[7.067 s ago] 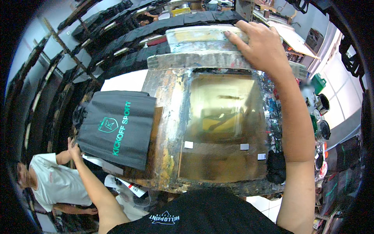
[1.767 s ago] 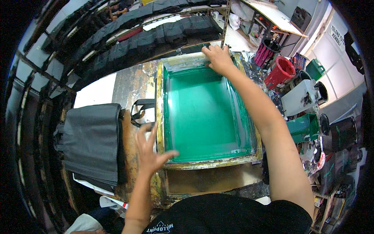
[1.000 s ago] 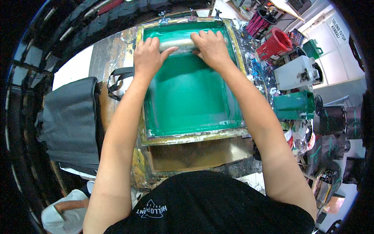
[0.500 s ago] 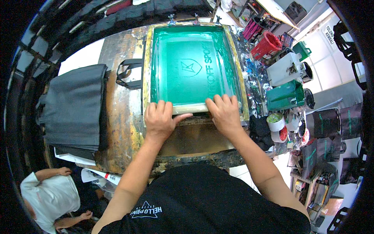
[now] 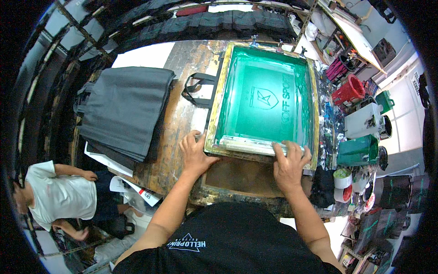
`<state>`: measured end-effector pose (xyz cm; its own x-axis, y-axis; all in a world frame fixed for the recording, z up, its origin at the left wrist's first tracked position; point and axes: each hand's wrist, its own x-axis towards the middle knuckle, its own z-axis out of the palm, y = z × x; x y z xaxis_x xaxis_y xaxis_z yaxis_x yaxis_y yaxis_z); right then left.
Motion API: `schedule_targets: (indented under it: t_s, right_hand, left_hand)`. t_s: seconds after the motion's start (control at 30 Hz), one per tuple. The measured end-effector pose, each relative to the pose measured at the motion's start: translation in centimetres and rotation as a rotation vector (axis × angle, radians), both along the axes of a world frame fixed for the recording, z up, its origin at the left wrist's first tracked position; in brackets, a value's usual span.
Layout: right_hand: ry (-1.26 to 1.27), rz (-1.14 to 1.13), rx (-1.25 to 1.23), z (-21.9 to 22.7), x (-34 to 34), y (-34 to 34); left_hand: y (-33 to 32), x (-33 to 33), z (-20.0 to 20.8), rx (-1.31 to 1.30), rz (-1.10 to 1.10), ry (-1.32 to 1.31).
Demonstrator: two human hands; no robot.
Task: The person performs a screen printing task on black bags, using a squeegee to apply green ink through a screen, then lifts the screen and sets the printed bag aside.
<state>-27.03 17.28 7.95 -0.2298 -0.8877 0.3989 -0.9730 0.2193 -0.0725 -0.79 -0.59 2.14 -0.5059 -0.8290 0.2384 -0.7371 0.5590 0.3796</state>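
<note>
Head view: the squeegee [image 5: 248,145] lies at the near end of the green screen [image 5: 239,91]. Its design shows clear, so the ink looks drawn across, the screen not yet raised. Hands apart: left hand [image 5: 195,155] by the screen's corner, right hand [image 5: 290,166] at the squeegee's end; neither grip can be told.

We're at the table's [image 5: 175,112] near edge: our left grip [image 5: 194,153], fingers spread, is at the near left corner of a green-inked screen frame [image 5: 219,96], and our right grip [image 5: 291,160] holds the right end of a pale squeegee [image 5: 251,145]. Black straps [image 5: 204,77] poke out leftward; dark bags [image 5: 127,107] pile by the left edge, tubs [image 5: 358,151] line the right.
</note>
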Motion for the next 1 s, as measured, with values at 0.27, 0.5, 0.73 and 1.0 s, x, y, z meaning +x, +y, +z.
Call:
schedule_targets:
  t_s: [0.27,0.5,0.73,1.0]
  right_hand:
    - [-0.052,0.105,-0.02,5.9,-1.8,-1.8]
    - [0.264,0.071,-0.352,18.3,-6.0,-7.8]
    - [0.182,0.135,-0.224,27.0,-9.9,-13.1]
    - [0.076,0.142,-0.119,29.9,-10.7,-14.5]
  left_hand:
    - [0.3,1.0,-0.5,-0.013,0.082,0.301]
    - [-3.0,-7.6,13.9,0.162,-0.11,1.128]
    - [-5.2,-10.2,12.1,-0.062,-0.049,0.341]
    - [-4.4,-7.0,3.3,0.387,0.136,-0.021]
